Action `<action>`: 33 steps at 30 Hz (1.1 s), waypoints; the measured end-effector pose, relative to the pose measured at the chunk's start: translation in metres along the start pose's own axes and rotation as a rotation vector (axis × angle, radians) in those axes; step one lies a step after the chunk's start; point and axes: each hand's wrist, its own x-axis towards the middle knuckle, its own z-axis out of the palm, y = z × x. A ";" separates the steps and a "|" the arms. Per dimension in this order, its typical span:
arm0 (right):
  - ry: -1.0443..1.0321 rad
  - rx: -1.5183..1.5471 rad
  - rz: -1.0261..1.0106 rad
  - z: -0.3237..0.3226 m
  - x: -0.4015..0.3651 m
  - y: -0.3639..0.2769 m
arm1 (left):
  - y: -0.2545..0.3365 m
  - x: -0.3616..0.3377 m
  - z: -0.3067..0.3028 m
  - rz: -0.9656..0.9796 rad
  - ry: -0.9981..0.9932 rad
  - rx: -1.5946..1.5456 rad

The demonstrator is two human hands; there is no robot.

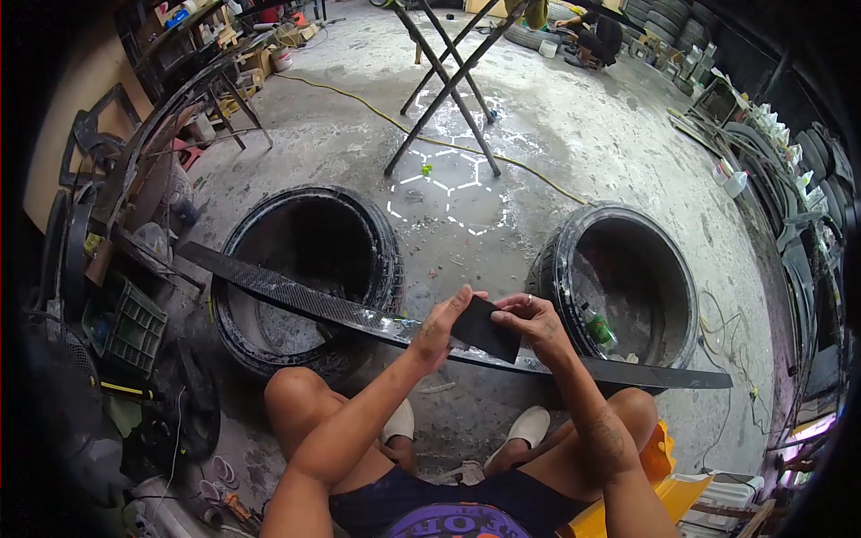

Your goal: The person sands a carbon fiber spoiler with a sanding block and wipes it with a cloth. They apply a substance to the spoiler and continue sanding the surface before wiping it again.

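Between my two hands is a black rectangular sheet of sandpaper (487, 332), tilted above a long strip. My left hand (438, 330) pinches its left edge with thumb and fingers. Closed on the upper right edge is my right hand (535, 323), with a ring on one finger. The long dark strip (291, 294) has a woven carbon-fibre look and lies across two tires, partly hidden by my hands and the sheet. Its middle looks shiny and wet. The left tire (387, 247) and the right tire (689, 278) lie flat on the floor.
A green bottle (598, 328) lies inside the right tire. Crossed metal stand legs (453, 85) rise ahead, near a yellow cord (359, 97). A green crate (126, 323) sits left, car parts (794, 260) line the right, and another person (599, 40) crouches far back.
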 end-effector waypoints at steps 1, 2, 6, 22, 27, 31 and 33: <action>0.013 -0.027 -0.032 0.005 -0.001 0.000 | 0.002 -0.002 0.004 0.001 0.001 0.000; 0.025 -0.054 -0.063 0.011 -0.002 -0.001 | 0.005 -0.006 0.009 -0.009 -0.056 -0.021; 0.104 -0.149 -0.075 0.017 -0.003 -0.004 | -0.005 0.001 0.002 0.011 -0.102 -0.059; 0.073 -0.466 -0.514 -0.010 0.013 0.003 | -0.034 0.052 -0.002 0.337 0.059 0.138; 0.056 -0.495 -0.402 0.009 0.010 -0.001 | -0.018 0.023 0.013 0.532 -0.075 0.091; 0.064 -0.310 -0.138 0.015 0.013 0.003 | -0.027 0.033 0.002 0.515 -0.001 0.011; 0.042 -0.334 -0.183 0.013 0.016 0.004 | -0.031 0.038 0.000 0.564 -0.009 0.003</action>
